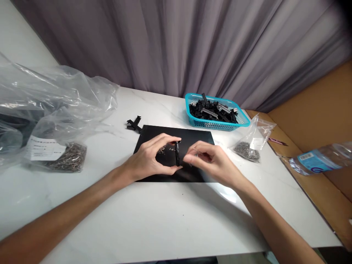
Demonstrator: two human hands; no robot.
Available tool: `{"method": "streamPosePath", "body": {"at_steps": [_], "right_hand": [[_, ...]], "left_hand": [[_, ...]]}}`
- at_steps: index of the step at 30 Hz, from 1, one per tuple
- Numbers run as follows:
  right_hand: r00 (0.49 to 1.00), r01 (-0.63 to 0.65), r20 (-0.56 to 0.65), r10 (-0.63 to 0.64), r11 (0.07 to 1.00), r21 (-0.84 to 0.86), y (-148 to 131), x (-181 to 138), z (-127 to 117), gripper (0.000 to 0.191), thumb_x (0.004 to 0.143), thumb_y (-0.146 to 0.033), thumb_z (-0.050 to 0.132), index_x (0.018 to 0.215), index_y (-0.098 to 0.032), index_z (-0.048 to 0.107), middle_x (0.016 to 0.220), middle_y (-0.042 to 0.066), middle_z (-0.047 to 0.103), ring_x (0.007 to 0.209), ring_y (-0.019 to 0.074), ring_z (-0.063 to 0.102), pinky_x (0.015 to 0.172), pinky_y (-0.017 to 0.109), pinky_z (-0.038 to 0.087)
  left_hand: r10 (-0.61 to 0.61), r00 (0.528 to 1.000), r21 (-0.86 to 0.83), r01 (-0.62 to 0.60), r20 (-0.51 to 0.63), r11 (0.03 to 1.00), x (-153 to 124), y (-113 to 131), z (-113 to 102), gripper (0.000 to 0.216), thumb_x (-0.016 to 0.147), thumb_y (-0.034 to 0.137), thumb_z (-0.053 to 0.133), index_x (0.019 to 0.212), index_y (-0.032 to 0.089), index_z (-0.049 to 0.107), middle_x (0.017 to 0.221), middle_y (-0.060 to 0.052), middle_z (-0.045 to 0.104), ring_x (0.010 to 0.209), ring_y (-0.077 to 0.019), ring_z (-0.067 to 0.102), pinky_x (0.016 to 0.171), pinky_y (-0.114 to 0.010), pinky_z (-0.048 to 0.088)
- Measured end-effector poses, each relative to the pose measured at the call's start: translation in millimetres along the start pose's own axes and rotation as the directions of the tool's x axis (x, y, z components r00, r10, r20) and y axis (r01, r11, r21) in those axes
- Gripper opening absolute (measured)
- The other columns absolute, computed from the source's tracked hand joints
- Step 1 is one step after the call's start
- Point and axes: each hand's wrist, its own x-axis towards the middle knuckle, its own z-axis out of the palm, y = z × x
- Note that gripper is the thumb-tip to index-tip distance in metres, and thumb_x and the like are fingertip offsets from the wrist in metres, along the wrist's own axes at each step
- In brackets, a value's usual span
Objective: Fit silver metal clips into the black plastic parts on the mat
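My left hand (pixel 151 157) pinches a slim black plastic clip piece (pixel 177 153) upright between thumb and forefinger, above a black mat (pixel 198 137) on the white table. My right hand (pixel 210 161) is curled just to the right of the piece, its fingertips pressed together close to it; what they hold is too small to name, perhaps a small metal spring. Several small metal springs (pixel 164 148) lie loose on the mat under my left fingers.
A teal basket (pixel 243 123) full of black clip parts stands behind the mat. A small bag of metal springs (pixel 247 148) lies right of it. Large clear plastic bags (pixel 55 99) with more springs sit at left. A loose black part (pixel 134 123), cardboard box and water bottle (pixel 319 159) are nearby.
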Motion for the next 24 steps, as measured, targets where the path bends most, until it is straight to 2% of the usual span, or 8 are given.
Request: {"method": "streamPosePath", "body": {"at_steps": [3,5,7,9,12,19,24], "right_hand": [[0.981,0.085,-0.165,-0.103,0.99,-0.113,-3,-2,-7,0.038,0.107,-0.043,0.05,0.091,-0.024,0.08,0.111,0.007,0.068,0.108,0.0225,0.062,0.094,0.038,0.048],[0.965,0.092,-0.227,-0.131,0.98,-0.175,-2,-3,-7,0.041,0.109,-0.042,0.045,0.096,-0.025,0.08,0.106,0.007,0.068,0.108,0.0228,0.061,0.099,0.04,0.046],[0.965,0.072,-0.246,-0.096,0.992,-0.104,0,-4,-3,0.042,0.109,-0.045,0.046,0.094,-0.024,0.08,0.093,0.006,0.068,0.09,0.0195,0.063,0.086,0.036,0.051],[0.974,0.061,-0.222,-0.044,0.996,0.07,2,-6,2,0.037,0.106,-0.045,0.054,0.092,-0.021,0.079,0.087,0.005,0.07,0.076,0.0158,0.063,0.07,0.03,0.052],[0.98,0.07,-0.198,-0.02,0.965,0.252,3,-8,9,0.026,0.099,-0.042,0.067,0.094,-0.02,0.079,0.086,0.004,0.074,0.073,0.0145,0.067,0.062,0.025,0.053],[0.987,0.059,-0.161,-0.016,0.962,0.265,5,-7,16,0.023,0.099,-0.038,0.067,0.094,-0.019,0.079,0.084,0.004,0.077,0.075,0.0145,0.071,0.063,0.024,0.057],[0.957,0.117,-0.288,-0.031,0.951,0.286,3,-6,16,0.024,0.1,-0.036,0.066,0.087,-0.019,0.077,0.085,0.005,0.077,0.068,0.0137,0.07,0.058,0.025,0.057]], "left_hand": [[-0.031,1.0,-0.048,0.031,0.006,0.998,2,-2,-1,0.062,0.074,0.026,0.087,0.13,0.018,0.063,0.111,-0.008,0.072,0.098,-0.0214,0.071,0.09,-0.035,0.063],[-0.056,0.998,-0.084,0.056,0.008,0.995,2,-2,-1,0.062,0.074,0.026,0.087,0.13,0.017,0.063,0.111,-0.008,0.071,0.098,-0.0205,0.071,0.092,-0.035,0.062],[-0.074,0.997,-0.105,0.074,0.003,0.992,2,-2,-1,0.062,0.074,0.026,0.087,0.13,0.017,0.063,0.112,-0.008,0.07,0.099,-0.0201,0.07,0.094,-0.035,0.062],[-0.08,0.997,-0.104,0.079,-0.007,0.991,2,-2,-1,0.062,0.074,0.025,0.088,0.13,0.017,0.064,0.111,-0.008,0.07,0.097,-0.0198,0.07,0.093,-0.035,0.062],[-0.092,0.996,-0.093,0.09,-0.02,0.992,1,-2,-2,0.064,0.072,0.025,0.089,0.13,0.017,0.064,0.111,-0.008,0.07,0.095,-0.0201,0.071,0.091,-0.035,0.063],[-0.097,0.994,-0.089,0.093,-0.047,0.992,1,-2,0,0.063,0.071,0.026,0.089,0.129,0.018,0.065,0.111,-0.008,0.072,0.094,-0.0206,0.072,0.09,-0.037,0.064],[-0.127,0.99,-0.1,0.121,-0.053,0.988,1,-4,0,0.063,0.07,0.028,0.089,0.127,0.017,0.066,0.11,-0.007,0.071,0.096,-0.021,0.072,0.092,-0.038,0.064]]}}
